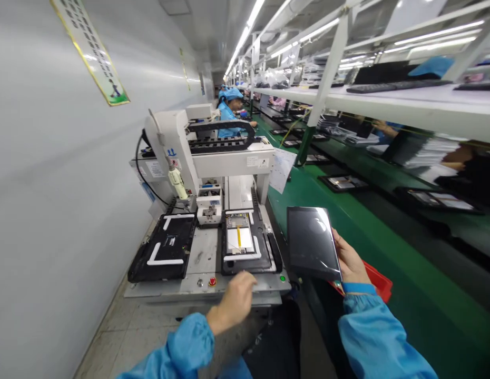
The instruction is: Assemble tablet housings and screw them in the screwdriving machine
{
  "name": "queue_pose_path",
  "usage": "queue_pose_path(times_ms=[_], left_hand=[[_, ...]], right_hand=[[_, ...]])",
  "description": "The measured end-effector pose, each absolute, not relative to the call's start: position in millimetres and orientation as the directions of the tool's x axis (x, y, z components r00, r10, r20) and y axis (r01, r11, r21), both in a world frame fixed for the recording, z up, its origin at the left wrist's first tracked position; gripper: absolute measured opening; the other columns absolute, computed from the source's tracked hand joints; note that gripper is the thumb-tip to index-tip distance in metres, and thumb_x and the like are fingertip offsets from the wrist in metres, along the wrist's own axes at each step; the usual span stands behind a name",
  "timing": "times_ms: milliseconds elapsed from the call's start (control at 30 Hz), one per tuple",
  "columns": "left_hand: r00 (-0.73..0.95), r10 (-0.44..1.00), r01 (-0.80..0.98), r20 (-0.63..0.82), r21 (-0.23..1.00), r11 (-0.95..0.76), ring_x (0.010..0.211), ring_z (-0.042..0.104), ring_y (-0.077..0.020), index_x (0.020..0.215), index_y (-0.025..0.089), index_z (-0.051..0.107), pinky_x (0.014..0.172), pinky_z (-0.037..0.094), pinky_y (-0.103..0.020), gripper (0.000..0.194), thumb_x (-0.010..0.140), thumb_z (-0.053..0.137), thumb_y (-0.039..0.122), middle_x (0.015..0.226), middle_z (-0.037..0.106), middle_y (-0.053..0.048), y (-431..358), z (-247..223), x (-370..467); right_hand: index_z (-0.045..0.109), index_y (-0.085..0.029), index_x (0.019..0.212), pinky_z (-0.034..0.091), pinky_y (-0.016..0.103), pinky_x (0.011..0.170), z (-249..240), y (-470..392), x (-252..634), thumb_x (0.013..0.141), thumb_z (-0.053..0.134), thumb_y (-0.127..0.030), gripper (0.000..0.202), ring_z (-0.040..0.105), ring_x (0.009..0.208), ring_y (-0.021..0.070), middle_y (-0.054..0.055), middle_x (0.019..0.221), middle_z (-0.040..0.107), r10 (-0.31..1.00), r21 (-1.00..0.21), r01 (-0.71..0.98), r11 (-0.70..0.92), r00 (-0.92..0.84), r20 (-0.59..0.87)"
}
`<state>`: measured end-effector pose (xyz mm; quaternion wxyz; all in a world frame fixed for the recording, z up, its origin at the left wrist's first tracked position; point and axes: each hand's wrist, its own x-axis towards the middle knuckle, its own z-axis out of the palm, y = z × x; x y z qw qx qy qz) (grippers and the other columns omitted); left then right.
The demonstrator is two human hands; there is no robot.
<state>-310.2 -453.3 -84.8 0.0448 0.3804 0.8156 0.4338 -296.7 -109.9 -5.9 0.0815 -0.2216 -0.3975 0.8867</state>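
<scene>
We hold the dark screen panel (pixel 312 242) in our right hand (pixel 351 263), its fingers gripping the edge and partly hidden behind it, right of the machine (pixel 229 164) and beside the green counter (pixel 422 289). Our left hand (pixel 236 298) hovers curled and blurred before the machine, and we cannot tell how wide its fingers stand. We see a white wall (pixel 71 210), shelving (pixel 407 102) and ceiling lights (pixel 250 22) beyond; our right hand hides part of a red tray (pixel 381 284), and the machine cuts off a co-worker (pixel 228 113) behind it
</scene>
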Motion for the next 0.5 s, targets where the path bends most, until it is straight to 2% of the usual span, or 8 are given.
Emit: queue_pose_path(times_ms=[100, 200, 267, 400, 500], left_hand=[[-0.530, 0.837, 0.701, 0.133, 0.624, 0.345, 0.127, 0.049, -0.0254, 0.126, 0.018, 0.058, 0.110, 0.038, -0.040, 0.044, 0.086, 0.042, 0.008, 0.137, 0.057, -0.013, -417.8, -107.5, -269.7], [-0.534, 0.845, 0.740, -0.024, 0.471, 0.481, 0.138, 0.039, -0.0297, 0.136, 0.011, 0.050, 0.114, 0.033, -0.044, 0.056, 0.080, 0.046, 0.005, 0.153, 0.042, -0.016, -377.8, -119.9, -270.3], [-0.531, 0.843, 0.752, -0.087, 0.410, 0.516, 0.138, 0.038, -0.0316, 0.135, 0.010, 0.050, 0.114, 0.032, -0.046, 0.058, 0.078, 0.049, 0.005, 0.153, 0.042, -0.018, -359.6, -122.1, -280.3], [-0.519, 0.850, 0.765, -0.091, 0.394, 0.510, 0.133, 0.042, -0.0344, 0.129, 0.010, 0.054, 0.109, 0.033, -0.053, 0.053, 0.077, 0.048, 0.002, 0.144, 0.050, -0.022, -351.8, -119.6, -287.1], [-0.535, 0.844, 0.759, -0.048, 0.411, 0.504, 0.130, 0.045, -0.0340, 0.128, 0.011, 0.054, 0.107, 0.034, -0.053, 0.049, 0.081, 0.046, 0.003, 0.139, 0.053, -0.022, -353.3, -115.5, -269.4]], right_hand=[[0.070, -0.022, 0.108, 0.061, 0.047, 0.085, -4.9, -114.1, -254.8, 0.087, 0.063, -0.039, 0.028, 0.073, 0.096, 0.0289, 0.007, 0.096, 0.078, 0.334, -0.724, 0.049, -0.688, -0.864, -0.376], [0.069, -0.022, 0.113, 0.061, 0.046, 0.083, -11.5, -113.0, -207.6, 0.087, 0.063, -0.040, 0.032, 0.074, 0.095, 0.0291, 0.008, 0.098, 0.077, 0.386, -0.740, 0.030, -0.672, -0.838, -0.385], [0.069, -0.023, 0.112, 0.062, 0.045, 0.081, -17.0, -109.7, -171.7, 0.086, 0.065, -0.041, 0.032, 0.074, 0.092, 0.0288, 0.008, 0.096, 0.077, 0.438, -0.758, 0.007, -0.652, -0.812, -0.385], [0.071, -0.025, 0.105, 0.063, 0.040, 0.078, -16.6, -107.6, -88.7, 0.082, 0.072, -0.032, 0.025, 0.075, 0.081, 0.0243, 0.003, 0.089, 0.078, 0.602, -0.777, -0.114, -0.619, -0.704, -0.376], [0.070, -0.025, 0.109, 0.062, 0.035, 0.081, -8.7, -113.8, -23.5, 0.079, 0.076, -0.032, 0.031, 0.074, 0.086, 0.0215, 0.002, 0.098, 0.077, 0.696, -0.825, -0.173, -0.539, -0.642, -0.320]])
